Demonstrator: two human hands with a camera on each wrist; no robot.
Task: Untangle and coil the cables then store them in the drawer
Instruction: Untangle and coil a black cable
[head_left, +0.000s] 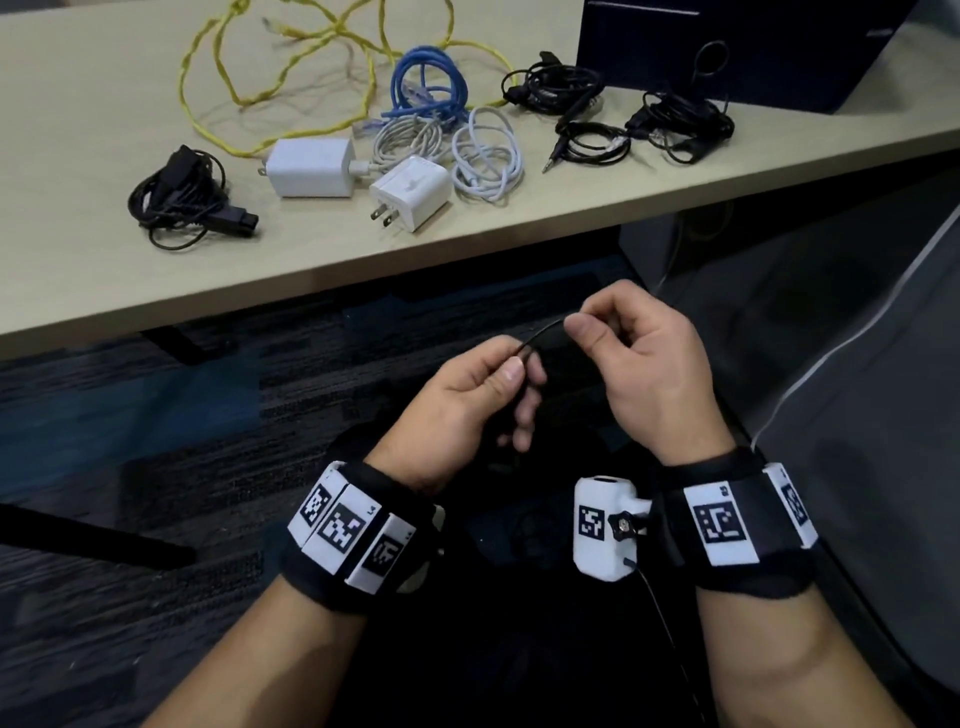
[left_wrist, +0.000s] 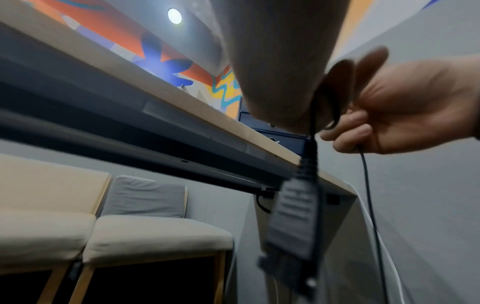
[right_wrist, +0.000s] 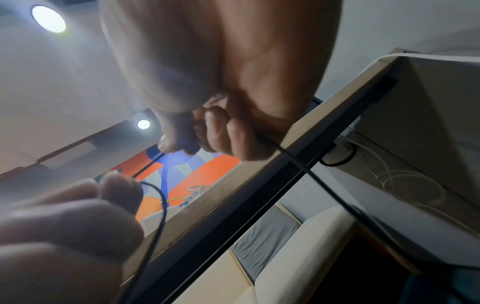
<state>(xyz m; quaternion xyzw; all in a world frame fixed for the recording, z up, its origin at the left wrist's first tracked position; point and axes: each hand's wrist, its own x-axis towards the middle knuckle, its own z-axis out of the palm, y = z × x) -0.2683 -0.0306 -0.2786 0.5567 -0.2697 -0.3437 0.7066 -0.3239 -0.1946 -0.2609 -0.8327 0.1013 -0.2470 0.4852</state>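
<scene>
Below the table's front edge, both my hands hold one thin black cable (head_left: 540, 331). My left hand (head_left: 483, 384) pinches it between thumb and forefinger. My right hand (head_left: 623, 348) pinches the other stretch a little higher and to the right. In the left wrist view a flat black plug (left_wrist: 293, 222) of this cable hangs down, blurred, and a thin strand (left_wrist: 369, 201) drops from the right hand (left_wrist: 405, 111). In the right wrist view the cable (right_wrist: 306, 170) runs out of my curled right fingers (right_wrist: 223, 133). The dark drawer unit (head_left: 727, 47) stands on the table at the back right.
On the wooden table (head_left: 104, 280) lie a loose yellow cable (head_left: 291, 78), a blue coil (head_left: 426, 83), white coils (head_left: 483, 156), two white chargers (head_left: 311, 169), and black bundles at the left (head_left: 176, 197) and right (head_left: 680, 124). Dark carpet (head_left: 156, 415) lies below.
</scene>
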